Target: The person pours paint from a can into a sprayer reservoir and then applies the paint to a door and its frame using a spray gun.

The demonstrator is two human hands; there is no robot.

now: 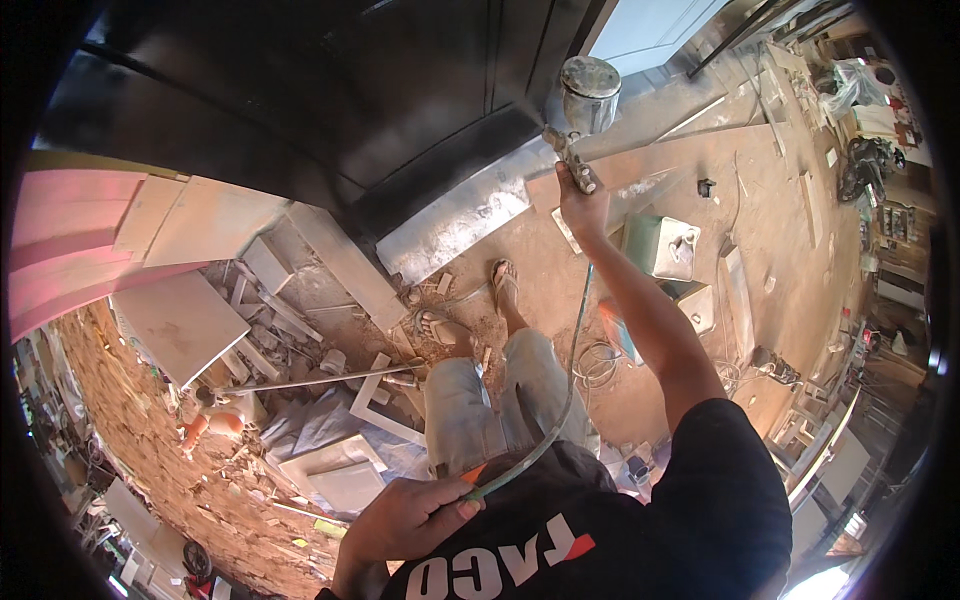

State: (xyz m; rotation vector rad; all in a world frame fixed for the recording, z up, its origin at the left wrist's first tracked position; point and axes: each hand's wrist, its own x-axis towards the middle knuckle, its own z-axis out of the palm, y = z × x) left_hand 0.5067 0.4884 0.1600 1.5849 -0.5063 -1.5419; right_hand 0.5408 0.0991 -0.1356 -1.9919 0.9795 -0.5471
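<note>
My right hand (582, 203) is wrapped round the handle of a metal spray gun (570, 160), held out in front of me at arm's length. A round, paint-smeared cup (591, 95) sits on top of the gun. Its nozzle faces a large dark panelled surface (400, 90), black and partly glossy, and a faint mist shows by the tip. From the gun's handle a thin green hose (574, 370) runs down past my legs to my left hand (410, 515), whose fingers close on it near my waist.
A pale, spattered board (455, 225) lies below the dark panel. Offcuts and a square board (180, 325) are heaped at left. On the right stand a whitish plastic canister (662, 247), coiled hose (598, 366) and a wooden strip (737, 300). Sandalled feet (505, 285) stand on the dusty floor.
</note>
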